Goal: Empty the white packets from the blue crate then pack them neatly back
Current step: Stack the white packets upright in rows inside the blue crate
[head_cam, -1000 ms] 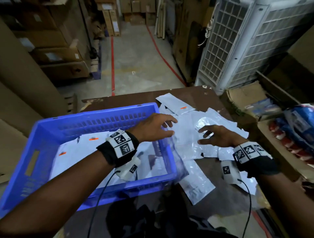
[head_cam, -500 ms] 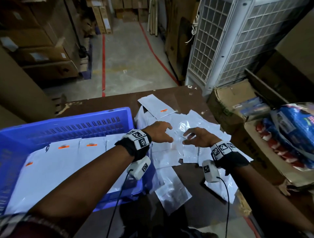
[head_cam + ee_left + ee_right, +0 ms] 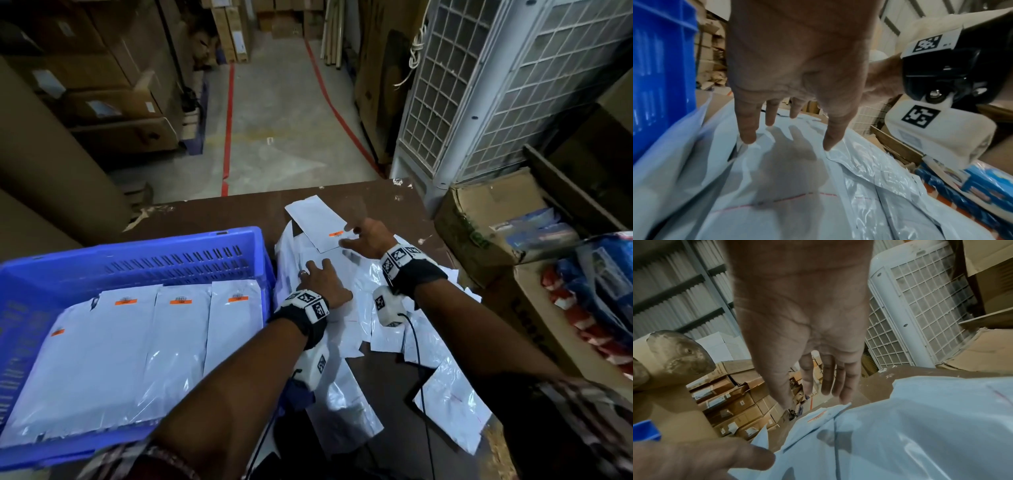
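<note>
The blue crate [image 3: 144, 251] sits at the left of the brown table, with several white packets [image 3: 178, 329] laid flat in a row inside it. A loose heap of white packets [image 3: 346, 404] lies on the table to its right. My left hand [image 3: 322, 279] rests flat on the heap, fingers straight and spread, fingertips [image 3: 748, 138] touching the plastic. My right hand [image 3: 364, 234] hovers with straight fingers just over the corner of the top packet [image 3: 315, 219], the one with an orange label, at the far end of the heap. It holds nothing.
A white grilled cooler unit [image 3: 479, 89] stands behind the table's right corner. Open cardboard boxes [image 3: 486, 222] with blue and red goods crowd the right side. Stacked cartons [image 3: 113, 102] line the left. A concrete aisle with red floor lines runs ahead.
My right hand has reached forward to the far packet with the orange label. The left hand has spread flat on the heap. The view has shifted, so the crate shows more.
</note>
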